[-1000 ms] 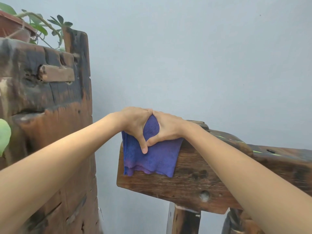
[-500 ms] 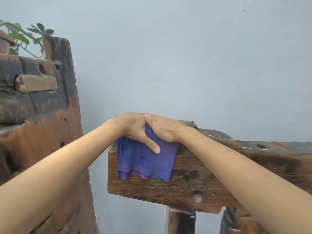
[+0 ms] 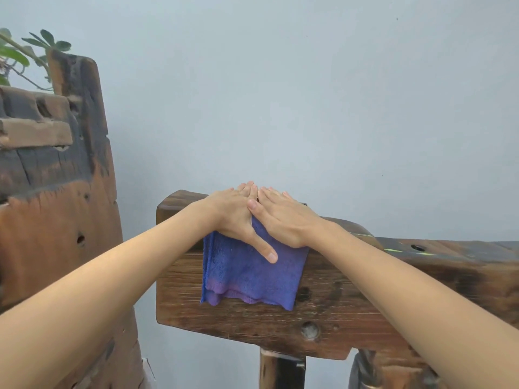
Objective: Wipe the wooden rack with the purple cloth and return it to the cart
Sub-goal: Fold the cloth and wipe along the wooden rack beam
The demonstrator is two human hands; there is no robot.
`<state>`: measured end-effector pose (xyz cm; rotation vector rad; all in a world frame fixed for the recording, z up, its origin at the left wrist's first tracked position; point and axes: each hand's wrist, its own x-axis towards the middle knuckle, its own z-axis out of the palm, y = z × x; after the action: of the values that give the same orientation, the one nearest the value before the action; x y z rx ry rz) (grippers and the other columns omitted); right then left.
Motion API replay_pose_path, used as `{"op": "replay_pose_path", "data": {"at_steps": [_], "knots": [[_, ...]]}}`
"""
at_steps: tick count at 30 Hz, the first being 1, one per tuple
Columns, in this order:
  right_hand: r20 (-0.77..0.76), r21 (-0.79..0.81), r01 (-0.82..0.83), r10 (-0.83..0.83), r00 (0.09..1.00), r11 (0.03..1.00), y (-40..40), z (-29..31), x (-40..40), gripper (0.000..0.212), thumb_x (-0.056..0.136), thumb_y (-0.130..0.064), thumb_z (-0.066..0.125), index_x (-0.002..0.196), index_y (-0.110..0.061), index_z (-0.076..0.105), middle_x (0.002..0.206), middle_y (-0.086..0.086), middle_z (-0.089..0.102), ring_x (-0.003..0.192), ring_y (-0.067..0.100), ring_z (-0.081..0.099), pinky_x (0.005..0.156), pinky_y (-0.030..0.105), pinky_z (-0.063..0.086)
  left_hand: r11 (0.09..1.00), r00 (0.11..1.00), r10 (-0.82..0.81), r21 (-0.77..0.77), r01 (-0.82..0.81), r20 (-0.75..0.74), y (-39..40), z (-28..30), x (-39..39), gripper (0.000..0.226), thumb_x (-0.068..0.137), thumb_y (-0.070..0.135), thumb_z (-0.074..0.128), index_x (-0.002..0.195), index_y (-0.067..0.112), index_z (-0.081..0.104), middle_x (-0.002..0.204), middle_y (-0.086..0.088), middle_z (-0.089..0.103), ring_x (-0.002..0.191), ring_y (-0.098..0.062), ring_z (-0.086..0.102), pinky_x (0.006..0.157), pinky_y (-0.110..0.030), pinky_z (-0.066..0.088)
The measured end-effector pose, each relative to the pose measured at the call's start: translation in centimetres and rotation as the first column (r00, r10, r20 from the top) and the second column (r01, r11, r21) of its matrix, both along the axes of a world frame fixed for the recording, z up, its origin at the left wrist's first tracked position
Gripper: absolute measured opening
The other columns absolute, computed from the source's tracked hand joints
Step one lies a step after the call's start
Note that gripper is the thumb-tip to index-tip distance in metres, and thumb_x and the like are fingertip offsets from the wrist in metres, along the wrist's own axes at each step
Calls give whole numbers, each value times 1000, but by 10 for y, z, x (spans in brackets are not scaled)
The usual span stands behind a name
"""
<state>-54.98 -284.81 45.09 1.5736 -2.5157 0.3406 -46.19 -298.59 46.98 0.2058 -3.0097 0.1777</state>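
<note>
Against a pale blue wall, left hand and right hand press flat, unclenched, on the purple cloth draped over the wooden rack; firm, even strokes along the grain suit best.

The wooden rack beam ran from the frame centre to the right edge and blocked all passage at its own level. Above the beam, the space up to the grey wall was open. Both hands, the left hand and the right hand, lay flat on the beam top over the purple cloth and occupied that section. Left of the beam, 1 narrow open gap separated it from the tall wooden post. Below the beam, 2 supports obstructed the underside.
</note>
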Motion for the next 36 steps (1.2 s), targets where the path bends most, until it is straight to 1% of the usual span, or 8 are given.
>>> {"op": "replay_pose_path", "data": {"at_steps": [3, 9, 12, 22, 30, 32, 34, 36], "knots": [[-20, 5, 18, -18, 1000, 1000, 6, -2, -3, 84, 98, -66, 0, 165, -15, 3, 174, 4, 3, 160, 15, -4, 129, 40, -1, 1000, 1000, -18, -4, 18, 12, 4, 0, -5, 170, 25, 109, 47, 158, 22, -14, 171, -3, -2, 157, -19, -7, 118, -31, -6], [-24, -10, 44, -44, 999, 999, 17, -4, -10, 96, 90, -72, -4, 165, -14, 2, 174, 6, 2, 159, 15, -6, 128, 38, -3, 1000, 1000, -17, -11, 18, 25, 17, 0, -13, 170, 27, 108, 50, 159, 22, -14, 171, 0, -1, 157, -18, -4, 124, -35, 0], [-5, -13, 74, -74, 997, 997, 19, -5, -12, 94, 92, -72, -1, 165, -12, 1, 174, 6, -1, 159, 15, -8, 128, 39, -4, 1000, 999, -2, -19, 3, 48, 22, 2, -16, 170, 27, 107, 51, 159, 22, -14, 171, 0, -2, 157, -17, -3, 123, -33, 0], [64, -43, 193, -191, 980, 980, 37, -8, -26, 99, 91, -75, 2, 164, -8, -1, 174, 9, -4, 159, 18, -10, 128, 40, -4, 995, 989, -13, 101, -1, 145, 47, 8, -41, 162, 37, 95, 66, 155, 28, -24, 168, 8, -19, 153, -6, -20, 121, -30, -10], [118, -44, 169, -163, 980, 985, 45, -10, -36, 103, 90, -80, 5, 163, -7, -4, 173, 9, -6, 159, 19, -11, 128, 42, -4, 997, 992, -2, 77, -8, 128, 56, 5, -46, 157, 45, 92, 69, 156, 29, -22, 169, 8, -17, 154, -7, -18, 112, -24, -10], [133, -47, 167, -160, 978, 985, 50, -12, -40, 108, 87, -83, 3, 163, -7, -4, 173, 9, -7, 159, 19, -12, 128, 42, -4, 996, 994, -11, 86, 2, 105, 60, 1, -48, 159, 42, 93, 69, 158, 27, -19, 169, 8, -14, 154, -7, -16, 120, -28, -8], [128, -43, 172, -165, 978, 984, 62, -15, -47, 115, 81, -87, -1, 164, -8, -2, 174, 9, -4, 159, 19, -11, 128, 43, -4, 997, 998, -34, 74, 30, 60, 71, -3, -54, 159, 39, 95, 67, 160, 25, -9, 171, 7, -3, 156, -9, -8, 126, -32, 1], [90, -38, 174, -170, 981, 984, 77, -18, -55, 123, 73, -91, -8, 164, -10, 4, 174, 9, 5, 160, 20, -8, 128, 45, -2, 996, 997, -81, 39, 80, 12, 87, -6, -63, 150, 39, 95, 66, 160, 24, 13, 165, 4, 24, 153, -15, 17, 125, -34, 17]]}}
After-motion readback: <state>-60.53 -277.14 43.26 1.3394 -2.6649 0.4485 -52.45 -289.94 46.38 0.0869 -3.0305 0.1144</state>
